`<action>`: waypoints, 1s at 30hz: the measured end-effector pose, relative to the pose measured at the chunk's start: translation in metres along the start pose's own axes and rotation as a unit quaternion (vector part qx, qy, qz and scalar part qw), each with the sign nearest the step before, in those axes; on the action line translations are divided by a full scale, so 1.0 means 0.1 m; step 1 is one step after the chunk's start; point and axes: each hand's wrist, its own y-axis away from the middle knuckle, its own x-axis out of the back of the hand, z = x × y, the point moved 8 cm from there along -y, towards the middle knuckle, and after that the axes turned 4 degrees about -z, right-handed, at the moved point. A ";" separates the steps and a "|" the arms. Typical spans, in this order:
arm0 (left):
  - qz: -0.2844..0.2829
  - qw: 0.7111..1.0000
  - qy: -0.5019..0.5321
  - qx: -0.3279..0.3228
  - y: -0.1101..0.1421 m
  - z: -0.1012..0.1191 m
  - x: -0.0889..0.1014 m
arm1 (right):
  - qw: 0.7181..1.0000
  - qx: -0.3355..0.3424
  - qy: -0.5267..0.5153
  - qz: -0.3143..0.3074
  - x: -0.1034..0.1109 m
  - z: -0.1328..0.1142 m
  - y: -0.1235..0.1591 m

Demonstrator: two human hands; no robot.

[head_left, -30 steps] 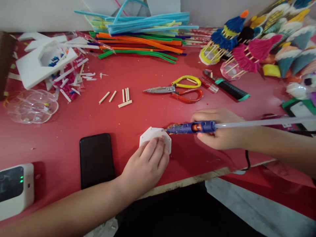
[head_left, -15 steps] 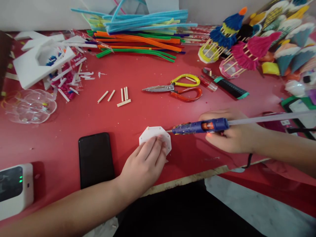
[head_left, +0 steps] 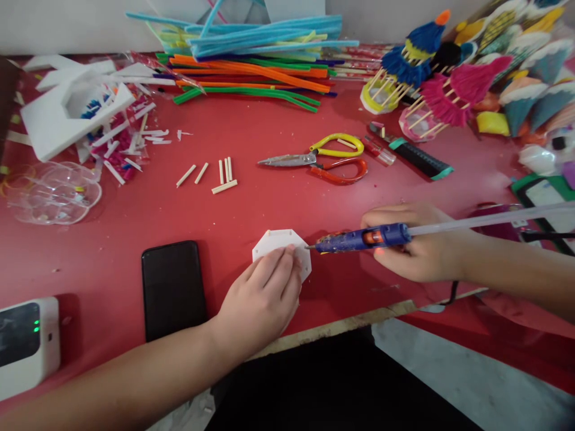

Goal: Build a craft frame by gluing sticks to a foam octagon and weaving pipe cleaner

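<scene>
A small white octagonal foam board piece lies on the red table with small holes near its edge. My left hand holds it down, fingers together across its near half, which they partly hide. In my right hand is a blue hot glue gun, gripped from behind and below. Its metal nozzle is at the board's upper right edge, by a hole; whether it touches cannot be made out. A clear glue stick extends from the gun's back end.
Beyond the board lie short wooden sticks and scissors. A cutter is behind my right hand. A black phone sits left of my left hand. Pipe cleaners, foam scraps and small stick-and-yarn huts line the back.
The glue gun's nozzle has drawn back to the right from the board's top edge, then dipped to its right edge. My left hand stays on the board.
</scene>
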 end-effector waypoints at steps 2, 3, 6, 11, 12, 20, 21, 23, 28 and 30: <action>0.003 1.000 -0.003 0.003 0.00 0.00 0.00 | 1.000 -0.007 -0.002 -0.001 -0.01 0.02 0.00; 0.003 1.000 -0.004 0.003 0.00 -0.01 0.00 | 1.000 -0.009 -0.004 -0.003 -0.02 0.02 0.00; 0.002 1.000 -0.003 0.000 -0.01 -0.01 0.01 | 1.000 -0.013 -0.005 -0.006 -0.02 0.02 0.00; 0.003 1.000 -0.003 -0.001 -0.01 -0.01 0.01 | 1.000 -0.013 0.002 -0.004 -0.01 0.01 -0.01; 0.003 1.000 -0.004 -0.002 -0.01 -0.01 0.01 | 1.000 -0.009 0.007 -0.002 0.00 0.00 -0.01; -0.016 1.000 -0.012 -0.008 -0.01 0.00 -0.03 | 1.000 -0.010 0.016 0.000 0.01 -0.03 -0.01; -0.018 1.000 -0.012 -0.008 -0.01 0.00 -0.04 | 1.000 -0.009 0.016 0.000 0.01 -0.04 -0.01; -0.015 1.000 -0.014 -0.007 -0.01 0.00 -0.04 | 1.000 -0.008 0.020 0.001 0.02 -0.04 -0.01; -0.017 1.000 -0.016 -0.009 0.00 0.00 -0.02 | 0.999 0.020 0.041 0.026 0.03 -0.07 0.03; -0.027 0.999 -0.018 -0.014 0.01 0.01 -0.03 | 0.997 0.025 0.060 0.032 0.00 -0.10 0.07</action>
